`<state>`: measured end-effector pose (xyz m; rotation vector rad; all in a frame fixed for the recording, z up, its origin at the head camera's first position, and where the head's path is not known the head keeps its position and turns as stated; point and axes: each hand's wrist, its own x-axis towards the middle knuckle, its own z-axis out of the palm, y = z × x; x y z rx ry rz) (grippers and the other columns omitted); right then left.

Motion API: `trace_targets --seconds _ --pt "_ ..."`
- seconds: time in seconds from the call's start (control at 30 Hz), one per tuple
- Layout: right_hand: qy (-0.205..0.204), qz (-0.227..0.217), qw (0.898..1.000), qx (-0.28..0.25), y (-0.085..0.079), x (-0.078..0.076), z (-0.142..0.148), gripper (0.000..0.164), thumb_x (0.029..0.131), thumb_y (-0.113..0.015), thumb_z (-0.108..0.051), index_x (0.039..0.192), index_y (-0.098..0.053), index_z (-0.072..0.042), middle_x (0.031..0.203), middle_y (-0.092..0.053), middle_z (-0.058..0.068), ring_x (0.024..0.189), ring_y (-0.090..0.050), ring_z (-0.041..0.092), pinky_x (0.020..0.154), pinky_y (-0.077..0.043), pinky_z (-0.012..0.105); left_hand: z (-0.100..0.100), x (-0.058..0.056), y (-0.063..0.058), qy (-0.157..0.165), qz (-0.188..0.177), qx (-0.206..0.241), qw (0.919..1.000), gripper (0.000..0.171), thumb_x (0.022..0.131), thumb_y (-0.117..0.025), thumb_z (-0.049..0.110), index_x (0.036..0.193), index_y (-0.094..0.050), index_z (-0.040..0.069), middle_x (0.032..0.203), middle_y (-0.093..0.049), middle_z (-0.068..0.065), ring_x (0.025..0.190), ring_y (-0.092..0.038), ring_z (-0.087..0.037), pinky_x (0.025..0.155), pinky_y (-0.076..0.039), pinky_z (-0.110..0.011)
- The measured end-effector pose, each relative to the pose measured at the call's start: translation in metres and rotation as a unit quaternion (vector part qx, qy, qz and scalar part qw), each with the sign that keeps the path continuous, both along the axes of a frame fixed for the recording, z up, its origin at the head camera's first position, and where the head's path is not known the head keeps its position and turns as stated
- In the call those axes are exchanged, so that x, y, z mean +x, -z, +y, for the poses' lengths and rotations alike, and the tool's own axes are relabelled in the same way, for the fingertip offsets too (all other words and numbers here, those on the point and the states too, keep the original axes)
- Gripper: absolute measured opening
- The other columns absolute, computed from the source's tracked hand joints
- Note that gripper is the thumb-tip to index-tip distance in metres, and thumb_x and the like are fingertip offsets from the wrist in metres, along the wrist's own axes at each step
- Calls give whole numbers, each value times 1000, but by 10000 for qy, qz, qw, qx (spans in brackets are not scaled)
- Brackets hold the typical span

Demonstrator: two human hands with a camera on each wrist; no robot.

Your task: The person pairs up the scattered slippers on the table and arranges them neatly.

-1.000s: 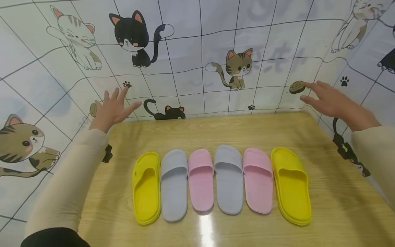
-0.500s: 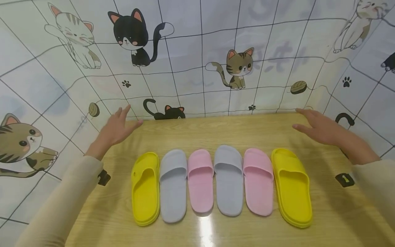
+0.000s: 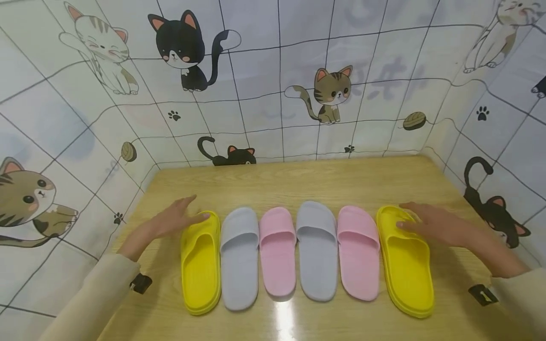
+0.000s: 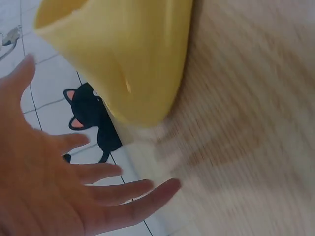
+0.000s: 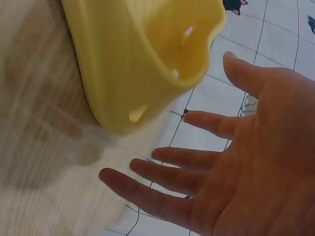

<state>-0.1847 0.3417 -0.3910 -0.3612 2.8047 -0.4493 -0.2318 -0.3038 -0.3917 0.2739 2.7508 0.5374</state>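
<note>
Six slippers would be several: they stand in a row on the wooden tabletop, toes away from me. A yellow slipper ends the row at left, another yellow slipper at right. Between them alternate a grey slipper, a pink slipper, a second grey slipper and a second pink slipper. My left hand hovers by the left yellow slipper's toe, fingers spread. Over the right yellow slipper's toe reaches my right hand, fingers extended. Both wrist views show gaps between fingers and slippers.
A white grid-lined wall covering with printed cats encloses the table at the back and both sides. A small dark strap piece shows by the left wrist, and another dark piece by the right wrist.
Both hands have come down and toward me, from in front of the back wall to the toes of the outer yellow slippers. The slippers keep their places.
</note>
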Motion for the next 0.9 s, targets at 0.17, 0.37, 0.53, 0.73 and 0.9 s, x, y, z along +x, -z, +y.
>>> trace_targets --seconds 0.17,0.37,0.53,0.73,0.9 --pt "217 -380 9984 356 4 12 -9 91 98 -55 -66 150 -43 8 145 -46 44 129 -46 64 98 -43 76 10 12 -2 205 -602 59 9980 106 94 -56 72 164 -17 2 167 -16 -34 149 -27 -57 111 -41 -69" --pt "314 -359 9979 445 9 18 -19 97 95 -52 -73 153 -40 4 147 -43 45 128 -46 65 92 -45 77 16 23 -7 -94 -1246 156 9920 108 89 -64 72 166 -18 12 166 -15 -36 114 -60 -41 59 -62 -40" --pt "414 -189 9980 437 11 21 -25 97 98 -47 -72 153 -38 7 146 -42 47 126 -47 67 87 -46 78 22 31 -9 -46 -1233 -114 9923 110 84 -73 67 164 -23 10 161 -25 -37 108 -60 -36 59 -61 -38" --pt "432 -196 9979 448 11 22 -30 96 100 -44 -70 152 -38 11 146 -41 48 128 -44 68 91 -43 80 25 35 -8 -68 -1233 -350 9917 115 82 -71 73 164 -23 8 163 -21 -38 106 -61 -35 60 -61 -37" --pt "339 -138 9980 522 11 18 -32 95 100 -47 -67 149 -41 14 144 -46 45 131 -41 68 98 -40 80 27 36 -7 -171 -1203 -252 9923 114 85 -64 78 164 -22 6 163 -22 -38 109 -61 -37 59 -61 -39"
